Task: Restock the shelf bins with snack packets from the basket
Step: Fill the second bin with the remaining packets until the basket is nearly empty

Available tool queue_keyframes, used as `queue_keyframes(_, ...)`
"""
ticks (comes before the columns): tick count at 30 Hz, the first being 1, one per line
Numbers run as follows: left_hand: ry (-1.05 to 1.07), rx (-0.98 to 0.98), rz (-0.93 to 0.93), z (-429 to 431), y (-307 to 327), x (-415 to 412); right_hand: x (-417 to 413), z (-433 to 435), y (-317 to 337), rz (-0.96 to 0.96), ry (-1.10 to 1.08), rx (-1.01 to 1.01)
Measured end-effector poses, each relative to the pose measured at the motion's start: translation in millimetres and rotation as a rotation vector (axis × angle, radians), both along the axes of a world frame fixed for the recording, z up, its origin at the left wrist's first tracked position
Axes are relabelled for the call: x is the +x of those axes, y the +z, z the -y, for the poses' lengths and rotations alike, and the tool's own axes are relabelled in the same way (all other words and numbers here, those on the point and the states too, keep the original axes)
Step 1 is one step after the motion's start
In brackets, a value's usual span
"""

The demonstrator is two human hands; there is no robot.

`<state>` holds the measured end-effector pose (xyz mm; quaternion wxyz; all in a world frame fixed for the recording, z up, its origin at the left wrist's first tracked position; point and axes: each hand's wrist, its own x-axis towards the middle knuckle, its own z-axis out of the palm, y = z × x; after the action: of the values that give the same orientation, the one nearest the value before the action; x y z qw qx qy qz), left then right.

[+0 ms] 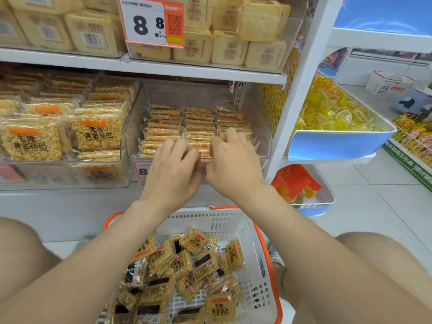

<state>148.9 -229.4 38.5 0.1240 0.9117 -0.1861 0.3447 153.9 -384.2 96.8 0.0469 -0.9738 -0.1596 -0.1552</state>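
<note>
Head view: left hand (174,164) and right hand (233,160) at bin (134,127) front, fingers (184,147) curled round packets (198,122) there. Partly done: bin holds three rows, back part bare; basket (257,253) below holds many more. Binned packets stand on edge, faces forward, long axis across bin; basket ones lie jumbled.

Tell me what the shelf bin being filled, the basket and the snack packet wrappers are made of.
The shelf bin: clear, glossy hard plastic, likely acrylic; its contents show through its walls. The basket: white moulded plastic, matte, slotted walls, with an orange rim. The snack packets: thin transparent film, probably plastic; it glints and crinkles at the sealed edges.
</note>
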Motion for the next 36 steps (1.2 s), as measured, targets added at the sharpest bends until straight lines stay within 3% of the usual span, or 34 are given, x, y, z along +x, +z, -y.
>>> queue_keyframes(2,-0.006,0.057,-0.076,0,-13,-11,-15,-3,-4,-0.039,0.035,0.048)
queue_keyframes(4,-0.012,0.195,-0.334,3,-26,-22,-28,-3,-12,-0.217,0.061,0.05)
queue_keyframes(7,-0.014,0.495,-0.745,10,-50,-41,-45,1,-31,-0.456,0.07,-0.067)
queue_keyframes(14,-0.171,0.84,-1.245,9,-140,-79,-72,0,-91,-0.665,0.155,-0.376)
queue_keyframes(21,-0.249,1.284,-1.267,3,-214,-113,-74,-8,-131,-0.883,0.222,-0.581)
queue_keyframes(26,-0.182,1.346,-1.315,2,-230,-118,-69,-19,-133,-0.855,0.258,-0.521)
queue_keyframes(32,-0.22,1.244,-1.265,-5,-214,-103,-65,-23,-129,-0.876,0.287,-0.531)
queue_keyframes(36,-0.241,0.986,-1.212,-18,-212,-92,-62,-21,-125,-0.872,0.269,-0.507)
